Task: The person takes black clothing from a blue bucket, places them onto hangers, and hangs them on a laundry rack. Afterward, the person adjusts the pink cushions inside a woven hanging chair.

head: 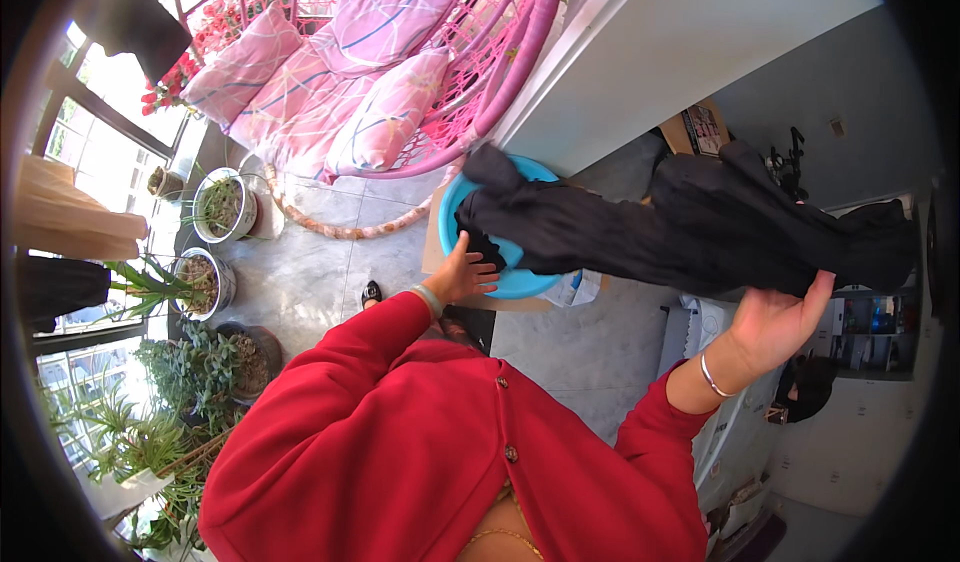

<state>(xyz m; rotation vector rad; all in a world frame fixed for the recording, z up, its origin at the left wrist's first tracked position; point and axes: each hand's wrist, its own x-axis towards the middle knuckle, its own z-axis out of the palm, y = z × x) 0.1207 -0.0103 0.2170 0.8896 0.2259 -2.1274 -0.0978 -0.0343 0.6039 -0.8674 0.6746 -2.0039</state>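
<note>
My right hand (772,326) grips a long black garment (600,221) by its edge. Stretched out sideways, the cloth runs leftward from that hand, and its far end hangs over a light blue plastic basin (451,209). Beside the basin's near left rim is my left hand (461,273), its fingers spread and nothing seen in its grasp. More black cloth (480,251) shows inside the basin, just beyond those fingers; whether it belongs to the same garment I cannot tell.
A pink hanging chair (480,123) with cushions (390,112) stands beyond the basin. Potted plants (225,206) line the windows at left, where garments (79,209) hang. A white wall edge (592,59) juts behind the basin. At right, a person (810,389) is partly visible.
</note>
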